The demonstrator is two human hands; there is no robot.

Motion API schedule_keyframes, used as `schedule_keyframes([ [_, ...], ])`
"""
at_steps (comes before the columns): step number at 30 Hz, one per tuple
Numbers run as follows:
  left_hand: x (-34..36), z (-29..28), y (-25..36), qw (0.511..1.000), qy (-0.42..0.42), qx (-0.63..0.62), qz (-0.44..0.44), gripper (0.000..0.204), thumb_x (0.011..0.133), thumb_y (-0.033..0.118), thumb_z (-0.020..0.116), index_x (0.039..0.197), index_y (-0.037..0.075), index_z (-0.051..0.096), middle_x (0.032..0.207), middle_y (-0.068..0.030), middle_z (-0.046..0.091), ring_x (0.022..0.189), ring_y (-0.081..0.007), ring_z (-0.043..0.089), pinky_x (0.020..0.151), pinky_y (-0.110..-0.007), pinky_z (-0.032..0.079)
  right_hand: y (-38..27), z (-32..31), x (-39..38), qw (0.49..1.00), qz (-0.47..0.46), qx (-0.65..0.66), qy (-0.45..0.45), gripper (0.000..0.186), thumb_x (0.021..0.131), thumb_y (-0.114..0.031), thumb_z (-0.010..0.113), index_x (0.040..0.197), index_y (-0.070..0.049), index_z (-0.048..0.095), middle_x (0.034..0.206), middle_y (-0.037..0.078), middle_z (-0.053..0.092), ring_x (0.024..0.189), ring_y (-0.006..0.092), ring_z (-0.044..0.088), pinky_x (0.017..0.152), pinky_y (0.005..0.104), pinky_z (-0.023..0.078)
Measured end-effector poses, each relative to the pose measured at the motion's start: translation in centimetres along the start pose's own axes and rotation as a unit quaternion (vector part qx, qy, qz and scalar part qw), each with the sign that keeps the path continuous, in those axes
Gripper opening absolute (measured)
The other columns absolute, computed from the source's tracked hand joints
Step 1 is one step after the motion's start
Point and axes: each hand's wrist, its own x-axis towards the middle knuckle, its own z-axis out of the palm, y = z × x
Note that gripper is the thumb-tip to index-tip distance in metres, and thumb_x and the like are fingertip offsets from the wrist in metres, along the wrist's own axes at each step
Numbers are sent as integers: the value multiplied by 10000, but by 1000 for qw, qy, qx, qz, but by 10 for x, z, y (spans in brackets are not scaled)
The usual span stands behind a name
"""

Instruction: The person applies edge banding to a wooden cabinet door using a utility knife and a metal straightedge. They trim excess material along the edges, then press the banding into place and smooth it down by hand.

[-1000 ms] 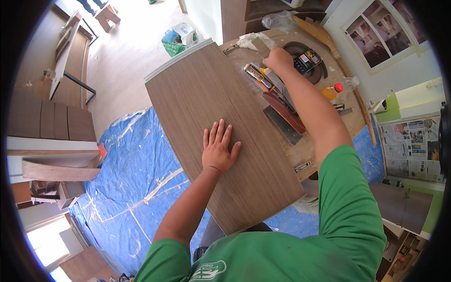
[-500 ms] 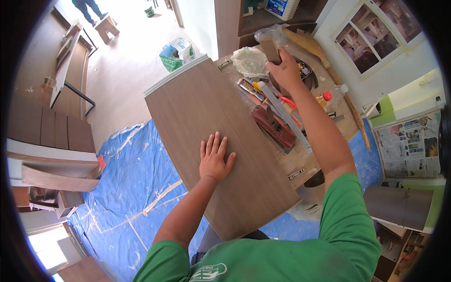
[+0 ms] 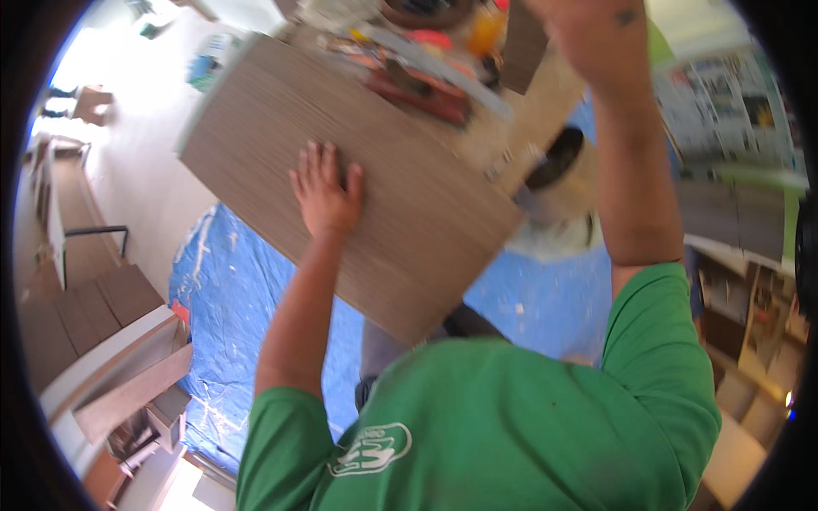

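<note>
My left hand [image 3: 326, 194] lies flat on a large brown wood-grain panel [image 3: 409, 213], fingers spread. The panel's far left end has a pale edge, and its near corner reaches my lap. At the top, my right hand [image 3: 596, 38] is raised beyond the panel, with its fingertips cut off by the frame. Held in it is a small flat brown wooden strip [image 3: 525, 51], pointing down. Beside the panel lie a pale metal bar [image 3: 439, 66] and a dark red plane-like tool [image 3: 423, 95], both blurred by motion.
Under the tools is a worn wooden worktop [image 3: 545, 111]. A bottle of orange liquid [image 3: 487, 32] stands among them. A blue tarpaulin [image 3: 545, 294] covers the floor. Stacked boards [image 3: 94, 311] are at the left, open cabinets [image 3: 737, 298] at the right.
My right hand has come nearer and to the right with the brown strip, out from above the tools. The view has swung; my left hand stays flat on the panel.
</note>
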Motion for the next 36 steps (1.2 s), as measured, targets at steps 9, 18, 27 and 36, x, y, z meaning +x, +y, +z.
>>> schedule_keyframes([
  [9,1,9,2,996,-9,-7,87,725,995,617,459,1557,161,405,1660,-78,316,1553,-244,223,1278,-483,113,-51,-62,-247,869,492,46,-14,473,1010,-544,589,1023,-75,648,844,25,663,755,111,621,707,284,507],
  [18,-10,3,6,958,-35,-13,285,660,976,555,564,1524,198,470,1643,-38,357,1534,-237,275,1272,-475,157,-73,7,-423,702,683,143,141,474,1014,-513,600,1144,-58,625,871,55,641,691,148,621,646,294,528],
  [27,-7,3,10,939,-81,29,333,643,984,534,560,1532,211,462,1648,-18,350,1530,-231,281,1275,-439,174,24,-12,-424,834,537,-99,-86,375,980,-381,628,1102,-29,591,883,155,677,753,317,667,696,423,525],
  [36,-5,5,9,940,-92,50,326,666,983,555,552,1550,226,431,1662,-6,321,1542,-217,252,1280,-438,161,56,-23,-392,838,457,-208,-216,284,900,-282,677,910,-14,584,829,210,657,778,409,636,690,469,492],
])
